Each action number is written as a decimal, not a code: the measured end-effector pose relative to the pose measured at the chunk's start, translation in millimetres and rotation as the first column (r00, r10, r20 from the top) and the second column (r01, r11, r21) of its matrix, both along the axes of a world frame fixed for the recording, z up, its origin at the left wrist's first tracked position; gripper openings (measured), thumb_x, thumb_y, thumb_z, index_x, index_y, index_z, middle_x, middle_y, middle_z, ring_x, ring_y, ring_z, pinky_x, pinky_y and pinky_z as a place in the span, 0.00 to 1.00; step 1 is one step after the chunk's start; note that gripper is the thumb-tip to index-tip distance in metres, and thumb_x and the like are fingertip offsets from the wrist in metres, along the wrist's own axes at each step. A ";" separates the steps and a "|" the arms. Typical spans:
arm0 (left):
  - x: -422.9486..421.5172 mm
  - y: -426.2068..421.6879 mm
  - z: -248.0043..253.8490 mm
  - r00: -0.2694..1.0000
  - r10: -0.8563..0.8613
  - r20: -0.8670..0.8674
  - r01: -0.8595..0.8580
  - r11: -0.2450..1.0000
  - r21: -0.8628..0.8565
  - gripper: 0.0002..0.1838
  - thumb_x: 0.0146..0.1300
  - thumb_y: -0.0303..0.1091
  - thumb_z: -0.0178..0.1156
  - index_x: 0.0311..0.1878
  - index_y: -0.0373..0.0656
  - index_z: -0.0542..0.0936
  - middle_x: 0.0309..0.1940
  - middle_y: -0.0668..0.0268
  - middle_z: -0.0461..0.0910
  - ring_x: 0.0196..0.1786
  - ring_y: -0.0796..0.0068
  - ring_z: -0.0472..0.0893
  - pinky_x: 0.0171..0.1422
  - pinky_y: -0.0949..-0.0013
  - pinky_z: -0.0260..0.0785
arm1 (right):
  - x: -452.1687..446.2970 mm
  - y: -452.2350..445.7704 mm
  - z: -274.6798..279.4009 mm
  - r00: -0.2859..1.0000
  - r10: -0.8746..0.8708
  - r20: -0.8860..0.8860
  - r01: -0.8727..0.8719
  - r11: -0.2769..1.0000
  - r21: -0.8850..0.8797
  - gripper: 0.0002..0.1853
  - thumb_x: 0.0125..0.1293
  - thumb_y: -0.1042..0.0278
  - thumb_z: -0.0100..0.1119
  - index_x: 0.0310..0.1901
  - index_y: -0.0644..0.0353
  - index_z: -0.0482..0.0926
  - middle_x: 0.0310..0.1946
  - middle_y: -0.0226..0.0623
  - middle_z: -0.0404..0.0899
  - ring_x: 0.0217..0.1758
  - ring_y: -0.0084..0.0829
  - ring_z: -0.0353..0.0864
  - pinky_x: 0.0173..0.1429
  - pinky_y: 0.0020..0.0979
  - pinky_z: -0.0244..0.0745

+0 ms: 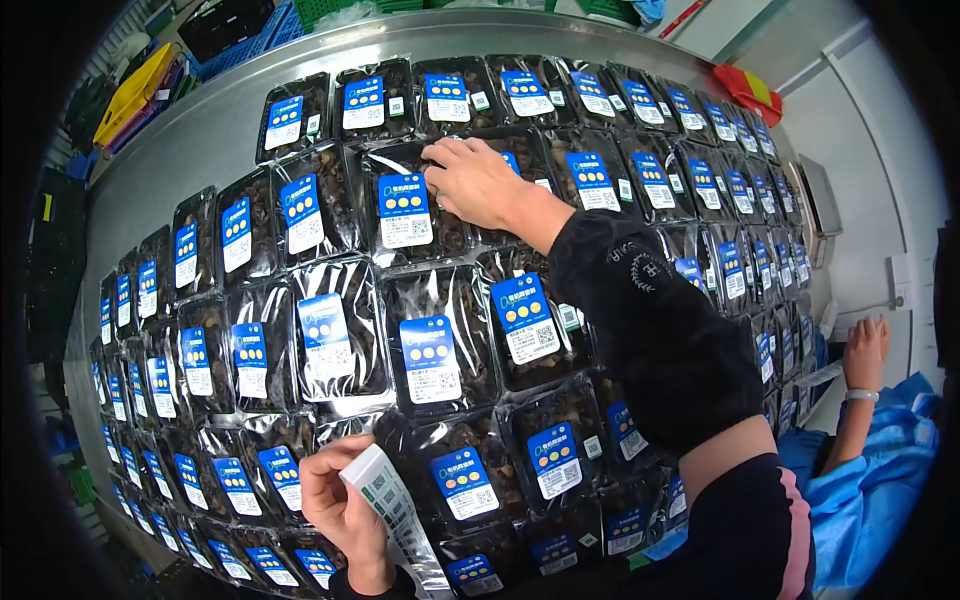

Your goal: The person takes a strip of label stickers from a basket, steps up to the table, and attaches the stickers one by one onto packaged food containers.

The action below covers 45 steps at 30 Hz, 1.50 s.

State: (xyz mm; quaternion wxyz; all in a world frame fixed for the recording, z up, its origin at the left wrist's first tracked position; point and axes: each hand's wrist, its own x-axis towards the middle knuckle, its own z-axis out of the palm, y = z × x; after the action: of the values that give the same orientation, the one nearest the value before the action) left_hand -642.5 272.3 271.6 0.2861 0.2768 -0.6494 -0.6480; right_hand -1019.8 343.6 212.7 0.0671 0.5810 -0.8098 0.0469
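Observation:
My left hand (345,500) is closed on a strip of small green-and-white stickers (395,505), which hangs down toward the bottom edge. My right hand (480,185) reaches over the rows, its bent fingers close together at the top right of a black film-wrapped tray (385,165). Whatever lies under those fingertips is hidden. That tray carries a blue-and-white label (405,210), and dark brown pieces of food show through the film. Several packs toward the right also bear a small green-and-white sticker (569,317); many at the left show only the large label.
Rows of similar packs cover the metal table (140,175). Yellow and blue crates (133,95) stand at the far left. On the right, another person's hand (865,352) and blue-clad arm (870,490) are beside the table. A red-and-yellow object (750,92) lies at the back right.

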 end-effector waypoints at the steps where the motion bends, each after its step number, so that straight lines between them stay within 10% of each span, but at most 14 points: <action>1: 1.3 0.2 1.7 1.000 -0.025 0.010 0.025 1.000 -0.007 0.05 0.63 0.21 0.58 0.38 0.36 0.71 0.39 0.54 0.80 0.38 0.76 0.78 0.45 0.75 0.72 | 3.6 3.9 0.5 0.999 -0.043 0.014 0.043 0.998 -0.034 0.18 0.55 0.67 0.63 0.49 0.56 0.78 0.60 0.39 0.70 0.66 0.40 0.66 0.64 0.40 0.63; 7: 8.5 6.6 28.0 0.998 -0.056 0.020 0.055 0.998 0.027 0.04 0.61 0.17 0.57 0.36 0.34 0.72 0.37 0.54 0.81 0.37 0.74 0.79 0.46 0.73 0.72 | 55.3 31.9 33.0 0.989 -0.028 0.143 0.076 0.935 -0.346 0.16 0.59 0.71 0.62 0.49 0.58 0.74 0.58 0.42 0.69 0.66 0.45 0.65 0.65 0.42 0.63; 17: 20.6 19.0 39.3 0.999 -0.044 0.027 0.044 0.999 -0.002 0.04 0.62 0.20 0.59 0.34 0.35 0.72 0.35 0.58 0.79 0.35 0.78 0.77 0.41 0.77 0.70 | 27.4 6.4 9.0 1.000 0.006 -0.023 -0.006 1.000 -0.025 0.11 0.52 0.65 0.69 0.35 0.55 0.78 0.54 0.36 0.72 0.62 0.37 0.68 0.60 0.40 0.62; 23: 26.4 10.4 37.0 0.997 -0.058 0.046 0.056 0.997 0.051 0.04 0.59 0.18 0.58 0.36 0.34 0.74 0.37 0.56 0.81 0.38 0.74 0.80 0.45 0.74 0.73 | 46.8 15.2 2.8 0.969 -0.244 -0.047 0.222 0.934 -0.280 0.31 0.52 0.62 0.71 0.59 0.53 0.70 0.56 0.37 0.73 0.62 0.40 0.68 0.66 0.43 0.59; 25: 23.0 12.1 37.5 1.000 -0.007 -0.011 0.008 1.000 0.024 0.06 0.59 0.18 0.58 0.39 0.33 0.75 0.37 0.56 0.81 0.40 0.74 0.81 0.46 0.74 0.73 | 84.3 24.6 23.7 0.946 -0.208 0.249 0.297 0.862 -0.410 0.28 0.57 0.62 0.67 0.59 0.57 0.72 0.52 0.42 0.76 0.58 0.44 0.72 0.61 0.42 0.65; 27: 22.6 13.5 42.6 0.996 0.057 0.071 -0.055 0.998 -0.038 0.11 0.58 0.15 0.58 0.45 0.31 0.76 0.38 0.57 0.81 0.42 0.73 0.82 0.49 0.73 0.74 | 145.9 35.7 54.8 0.625 0.025 0.780 0.407 0.842 -0.354 0.19 0.67 0.59 0.58 0.53 0.65 0.76 0.41 0.46 0.80 0.43 0.41 0.81 0.48 0.35 0.75; 29: 22.9 10.8 45.1 0.985 0.056 0.162 -0.033 0.990 -0.138 0.11 0.59 0.15 0.58 0.44 0.34 0.76 0.35 0.63 0.81 0.37 0.78 0.81 0.44 0.77 0.73 | 215.2 45.4 87.3 0.020 0.180 0.984 0.414 0.894 -0.172 0.20 0.69 0.57 0.58 0.52 0.65 0.77 0.39 0.40 0.82 0.39 0.26 0.80 0.45 0.29 0.75; 30: 21.9 9.6 44.1 0.989 0.058 0.135 -0.043 0.993 -0.113 0.09 0.58 0.15 0.59 0.42 0.34 0.77 0.34 0.65 0.81 0.36 0.80 0.80 0.42 0.79 0.72 | 237.3 55.3 96.9 -0.077 0.109 0.991 0.260 0.962 -0.085 0.18 0.70 0.67 0.56 0.59 0.63 0.75 0.47 0.37 0.82 0.48 0.25 0.81 0.54 0.27 0.76; 39: 34.3 -2.4 41.9 0.981 0.118 0.152 -0.114 0.993 -0.032 0.07 0.57 0.19 0.64 0.33 0.38 0.75 0.25 0.74 0.75 0.28 0.90 0.71 0.33 0.84 0.61 | 287.5 39.7 106.3 0.292 0.266 0.919 0.344 0.867 -0.361 0.12 0.59 0.75 0.68 0.45 0.65 0.81 0.36 0.37 0.82 0.37 0.25 0.83 0.39 0.24 0.77; 45: 39.7 -18.4 25.6 0.986 0.125 0.109 -0.136 0.985 0.109 0.09 0.57 0.18 0.62 0.28 0.39 0.71 0.23 0.75 0.71 0.24 0.89 0.70 0.29 0.82 0.62 | 256.6 10.2 94.2 0.378 0.341 0.861 0.219 0.870 -0.441 0.08 0.58 0.76 0.66 0.39 0.64 0.81 0.40 0.39 0.83 0.44 0.31 0.83 0.50 0.29 0.76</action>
State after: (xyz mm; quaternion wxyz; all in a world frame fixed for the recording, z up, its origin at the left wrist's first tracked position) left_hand -602.7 253.9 297.2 0.2779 0.3677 -0.6048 -0.6495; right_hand -763.2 353.8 306.9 -0.2528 0.4477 -0.6439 0.5666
